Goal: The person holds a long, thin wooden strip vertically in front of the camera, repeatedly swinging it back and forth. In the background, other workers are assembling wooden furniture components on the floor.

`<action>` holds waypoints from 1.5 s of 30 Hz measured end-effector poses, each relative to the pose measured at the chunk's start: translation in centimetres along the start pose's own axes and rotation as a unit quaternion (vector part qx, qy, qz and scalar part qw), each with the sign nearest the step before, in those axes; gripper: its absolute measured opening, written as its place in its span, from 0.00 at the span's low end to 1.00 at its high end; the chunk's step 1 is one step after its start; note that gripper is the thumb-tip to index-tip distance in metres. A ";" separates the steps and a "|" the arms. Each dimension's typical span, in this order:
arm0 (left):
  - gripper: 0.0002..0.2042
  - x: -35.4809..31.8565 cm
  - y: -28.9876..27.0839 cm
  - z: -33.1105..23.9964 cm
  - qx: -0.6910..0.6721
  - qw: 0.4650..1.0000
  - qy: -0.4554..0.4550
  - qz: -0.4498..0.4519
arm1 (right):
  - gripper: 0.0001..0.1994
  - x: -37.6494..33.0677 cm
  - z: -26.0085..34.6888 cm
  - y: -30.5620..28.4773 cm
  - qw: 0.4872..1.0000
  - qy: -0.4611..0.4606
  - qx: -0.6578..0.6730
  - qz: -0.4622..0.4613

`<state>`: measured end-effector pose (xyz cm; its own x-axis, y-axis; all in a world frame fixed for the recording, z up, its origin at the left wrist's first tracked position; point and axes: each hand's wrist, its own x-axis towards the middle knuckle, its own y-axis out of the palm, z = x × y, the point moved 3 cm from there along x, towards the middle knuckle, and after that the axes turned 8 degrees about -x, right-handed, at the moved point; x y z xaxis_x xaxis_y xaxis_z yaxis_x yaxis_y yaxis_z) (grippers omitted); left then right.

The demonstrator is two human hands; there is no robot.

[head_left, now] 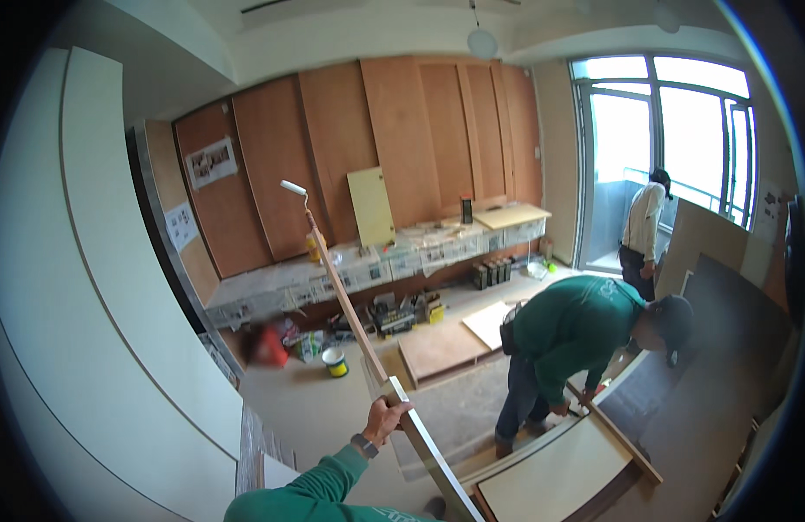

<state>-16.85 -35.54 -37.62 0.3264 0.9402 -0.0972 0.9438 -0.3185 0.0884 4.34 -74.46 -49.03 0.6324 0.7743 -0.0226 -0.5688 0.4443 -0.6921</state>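
My left hand (387,421), with a dark watch on the wrist, is closed around the upper end of a long, narrow panel (430,461) with a pale edge. The panel slants down to the lower edge of the picture. Just beyond its upper end rises a wooden pole (344,300) tipped with a white paint roller (294,188); whether pole and panel touch, I cannot tell. My right hand is out of view. Right of the panel lies a cream board (555,477) with wooden strips along its edges.
A co-worker in green (576,326) bends over the cream board, hands at a strip. Another person (644,226) stands near the glass door. A paper-covered bench (376,271) lines the back wall. A paint bucket (335,362) and a low wooden panel (442,351) are on the floor.
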 end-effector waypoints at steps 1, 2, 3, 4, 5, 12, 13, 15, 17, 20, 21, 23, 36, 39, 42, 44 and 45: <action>0.24 -0.1 0.9 -1.4 -0.032 0.999 0.008 0.021 | 0.20 1.1 1.4 -0.8 1.000 -0.014 0.017 -0.017; 0.23 0.2 1.5 -2.3 -0.041 0.998 0.018 0.041 | 0.20 2.2 2.8 -1.6 0.999 -0.029 0.030 -0.029; 0.22 0.5 2.2 -3.5 -0.052 0.996 0.028 0.060 | 0.20 3.1 3.9 -2.2 0.998 -0.041 0.041 -0.037; 0.22 0.7 3.0 -4.9 -0.063 0.994 0.039 0.079 | 0.20 3.9 5.1 -3.0 0.996 -0.054 0.052 -0.044; 0.22 0.3 3.3 -6.2 -0.074 0.992 0.050 0.092 | 0.20 4.9 6.0 -3.3 0.995 -0.071 0.059 -0.047; 0.16 -1.4 8.2 -16.0 -0.091 0.971 0.127 0.182 | 0.20 7.7 10.8 -5.3 0.987 -0.107 0.101 -0.070; 0.15 -1.7 8.7 -17.0 -0.093 0.968 0.131 0.194 | 0.20 7.9 11.1 -5.3 0.986 -0.110 0.104 -0.072; 0.19 -2.6 9.4 -19.2 -0.069 0.955 0.190 0.215 | 0.20 8.6 11.8 -5.5 0.983 -0.124 0.113 -0.070; 0.20 -4.8 10.8 -22.0 -0.069 0.951 0.193 0.231 | 0.20 8.6 11.9 -5.9 0.981 -0.133 0.118 -0.073; 0.20 -6.2 12.4 -25.5 -0.049 0.942 0.210 0.258 | 0.20 8.1 11.4 -6.6 0.978 -0.149 0.126 -0.077; 0.20 -6.9 13.0 -26.5 -0.048 0.940 0.214 0.261 | 0.20 7.6 10.9 -7.0 0.976 -0.154 0.131 -0.075; 0.14 -8.8 14.5 -29.0 -0.075 0.937 0.213 0.266 | 0.20 6.8 9.7 -7.7 0.974 -0.163 0.137 -0.075; 0.12 -18.0 22.5 -41.5 -0.028 0.895 0.349 0.275 | 0.19 -4.7 -1.8 -10.8 0.976 -0.150 0.141 -0.075; 0.13 -20.2 23.9 -42.5 -0.024 0.885 0.374 0.278 | 0.19 -7.0 -4.0 -11.0 0.979 -0.140 0.131 -0.074; 0.14 -22.0 24.4 -41.6 -0.002 0.889 0.375 0.265 | 0.19 -8.9 -5.8 -11.0 0.980 -0.136 0.128 -0.064; 0.14 -22.8 24.6 -41.0 0.009 0.885 0.381 0.267 | 0.19 -9.7 -6.7 -10.9 0.980 -0.141 0.125 -0.060; 0.14 -23.1 24.6 -40.8 0.013 0.883 0.384 0.269 | 0.19 -10.0 -7.2 -11.0 0.980 -0.142 0.124 -0.058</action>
<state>-3.32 -60.17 7.22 0.6059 0.4538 0.6534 0.6672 -0.7372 -0.1067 8.06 -90.28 -46.36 0.5497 0.7899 0.2719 -0.6339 0.6064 -0.4801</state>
